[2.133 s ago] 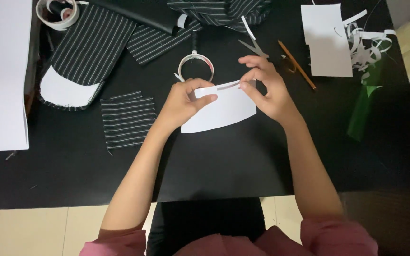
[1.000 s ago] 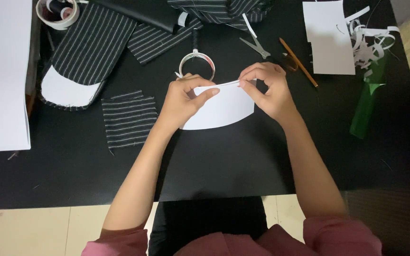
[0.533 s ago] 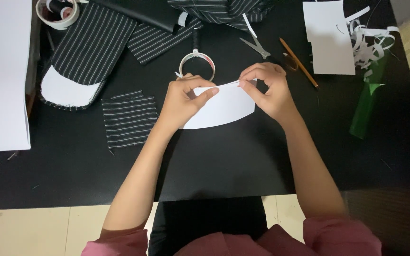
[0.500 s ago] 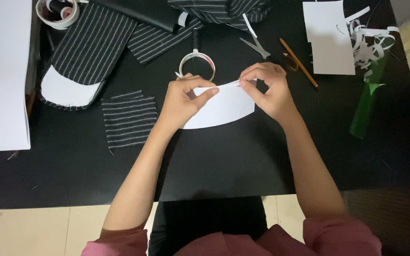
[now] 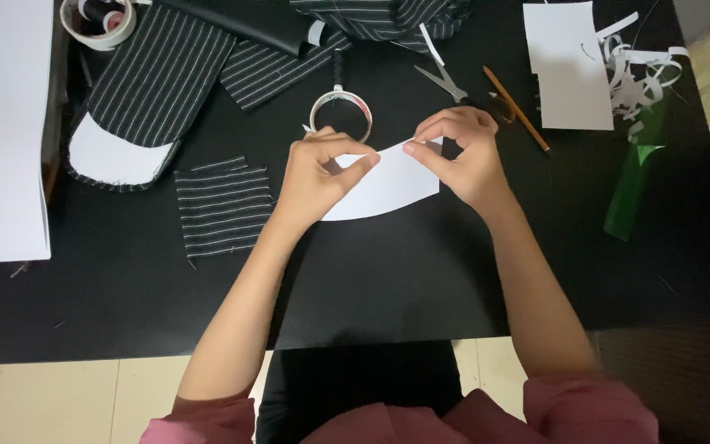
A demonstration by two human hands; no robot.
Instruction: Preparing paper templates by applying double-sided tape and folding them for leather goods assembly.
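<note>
Both hands work on a white curved paper piece (image 5: 384,187) lying near the middle of the black surface (image 5: 388,271), just below a roll of tape (image 5: 340,115). The left hand (image 5: 315,174) has its grip pressed together, thumb and forefinger pinching the paper's upper left edge, the other fingers curled under. The right hand (image 5: 460,152) likewise pinches the top edge toward the right end, fingertips closed on what looks like a thin strip or fold along that edge; whether it is tape or the paper's own border cannot be told. Compared with two seconds ago, the paper has turned a little and its curved lower edge now sits higher and more to the right, while the hands have stayed in much the same place with the same pinching hold. The left part of the paper is hidden under the left hand, and the right fingers cover its top right corner. Around them lie a square of striped fabric (image 5: 223,204) to the left, a long striped piece with a white rounded end (image 5: 137,99), scissors (image 5: 445,82) and a pencil (image 5: 518,108) above the right hand, a white sheet with paper shavings (image 5: 573,66), and a green object (image 5: 634,185) at the right whose form is hard to make out. A large white sheet (image 5: 2,131) is cut off at the left edge.
</note>
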